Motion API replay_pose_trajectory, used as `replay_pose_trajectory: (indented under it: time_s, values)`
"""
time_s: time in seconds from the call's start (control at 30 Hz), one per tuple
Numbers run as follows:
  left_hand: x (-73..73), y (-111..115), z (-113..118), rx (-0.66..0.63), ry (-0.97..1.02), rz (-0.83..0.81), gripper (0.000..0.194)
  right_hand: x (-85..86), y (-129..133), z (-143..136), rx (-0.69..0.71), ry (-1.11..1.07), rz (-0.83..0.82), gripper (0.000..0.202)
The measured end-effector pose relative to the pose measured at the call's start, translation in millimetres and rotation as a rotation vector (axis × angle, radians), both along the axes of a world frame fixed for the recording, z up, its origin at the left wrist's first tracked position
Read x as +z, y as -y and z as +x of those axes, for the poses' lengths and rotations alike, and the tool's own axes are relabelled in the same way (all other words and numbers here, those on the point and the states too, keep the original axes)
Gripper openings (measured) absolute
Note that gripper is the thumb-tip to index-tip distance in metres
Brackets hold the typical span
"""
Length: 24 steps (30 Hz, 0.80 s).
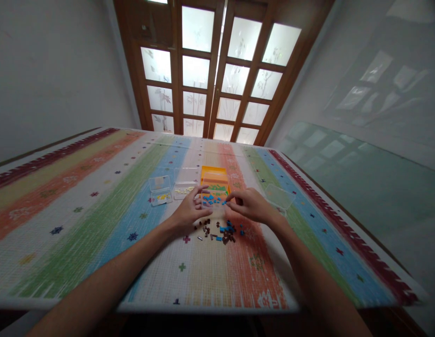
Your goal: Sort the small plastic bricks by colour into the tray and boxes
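A clear plastic box [214, 206] with several small blue pieces lies between my hands. My left hand [190, 209] is curved round the box's left side, its fingers and thumb against it. At the right side my right hand [250, 204] has its fingertips pinched together over the blue pieces; what they hold, if anything, is too small to name. Behind the clear box stands an orange box [213, 169] with green pieces in it. Nearer to me, loose brown pieces [228, 236] and blue pieces [227, 229] are spread on the striped cloth.
Left of my hands are an open clear box [161, 197] with yellow pieces and another clear box [185, 191] with pale pieces. A clear lid [279, 195] lies to the right. The striped tablecloth [143, 262] covers the table; wood-framed glass doors stand behind.
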<state>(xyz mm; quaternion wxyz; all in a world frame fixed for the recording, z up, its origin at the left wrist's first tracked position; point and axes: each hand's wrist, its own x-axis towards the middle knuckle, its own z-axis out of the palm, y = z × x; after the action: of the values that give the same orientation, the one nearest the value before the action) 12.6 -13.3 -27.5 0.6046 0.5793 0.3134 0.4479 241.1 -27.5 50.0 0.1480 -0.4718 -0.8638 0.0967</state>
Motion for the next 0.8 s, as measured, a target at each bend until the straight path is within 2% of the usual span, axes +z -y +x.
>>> replay_pose_trajectory:
  time_s: [0.17, 0.33, 0.57, 0.8]
  values:
    - [0.0, 2, 1, -0.024, 0.007, -0.004, 0.077, 3.9, -15, -11, -0.117, 0.228, 0.044, 0.020]
    - [1.9, 3, 1, -0.044, 0.015, -0.025, 0.080, 0.5, -20, -20, -0.142, 0.359, -0.006, 0.020]
    - [1.7, 3, 2, -0.048, 0.037, -0.028, 0.081, -1.3, -18, -23, -0.133, 0.302, -0.030, 0.024]
    - [0.6, 1, 1, -0.034, 0.041, 0.014, 0.077, -3.9, -11, -3, -0.035, 0.086, 0.022, 0.020]
